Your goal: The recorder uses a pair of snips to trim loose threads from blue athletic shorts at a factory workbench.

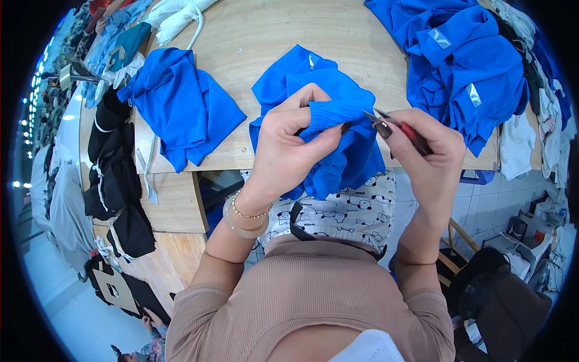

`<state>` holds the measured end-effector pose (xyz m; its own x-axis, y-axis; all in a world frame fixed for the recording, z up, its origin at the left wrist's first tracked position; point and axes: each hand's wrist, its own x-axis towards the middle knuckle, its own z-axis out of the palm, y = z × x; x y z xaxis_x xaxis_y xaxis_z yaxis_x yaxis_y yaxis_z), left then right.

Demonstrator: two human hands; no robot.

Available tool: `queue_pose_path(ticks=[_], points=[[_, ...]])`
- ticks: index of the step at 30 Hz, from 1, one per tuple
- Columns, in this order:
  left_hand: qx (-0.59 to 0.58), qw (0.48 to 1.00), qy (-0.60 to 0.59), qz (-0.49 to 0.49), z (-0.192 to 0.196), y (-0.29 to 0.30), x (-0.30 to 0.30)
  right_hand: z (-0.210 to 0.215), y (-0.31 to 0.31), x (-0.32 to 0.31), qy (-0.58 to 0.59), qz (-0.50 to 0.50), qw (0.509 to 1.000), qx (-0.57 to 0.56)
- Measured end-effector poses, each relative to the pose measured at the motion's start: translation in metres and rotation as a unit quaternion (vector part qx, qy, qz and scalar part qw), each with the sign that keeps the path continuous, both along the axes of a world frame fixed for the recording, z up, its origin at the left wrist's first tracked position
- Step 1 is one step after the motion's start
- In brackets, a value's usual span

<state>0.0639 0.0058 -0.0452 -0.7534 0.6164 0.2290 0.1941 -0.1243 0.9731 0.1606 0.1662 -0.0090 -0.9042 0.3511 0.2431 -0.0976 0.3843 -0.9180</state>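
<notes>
Left hand (288,142) pinches crumpled blue garment's (325,127) ribbed cuff; right hand (425,151) grips red-handled snips (401,130).

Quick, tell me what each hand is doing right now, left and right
Left hand: closed, pinching the ribbed cuff of the blue garment.
Right hand: closed around a small red-handled thread snipper, its tip at the cuff.

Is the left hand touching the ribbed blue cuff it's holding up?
Touching. The head view shows the left hand pinching the ribbed blue cuff, thumb below and fingers wrapped over it, with no gap between them.
</notes>
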Motion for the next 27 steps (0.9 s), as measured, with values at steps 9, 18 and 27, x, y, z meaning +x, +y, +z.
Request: queue_pose_path(ticks=[9, 18, 27], points=[[-0.002, 0.999, 0.035, 0.011, 0.0011, 0.0012, -0.0013, 0.0006, -0.0046, 0.001, -0.027, -0.016, 0.998, 0.057], [-0.008, 0.999, 0.041, 0.016, 0.0011, 0.0003, -0.0017, 0.0045, -0.0033, 0.0012, -0.043, 0.004, 0.997, 0.065], [-0.002, 0.999, 0.034, 0.005, -0.001, 0.0007, -0.0018, 0.0012, 0.0003, 0.0014, 0.019, 0.005, 0.999, -0.042]])
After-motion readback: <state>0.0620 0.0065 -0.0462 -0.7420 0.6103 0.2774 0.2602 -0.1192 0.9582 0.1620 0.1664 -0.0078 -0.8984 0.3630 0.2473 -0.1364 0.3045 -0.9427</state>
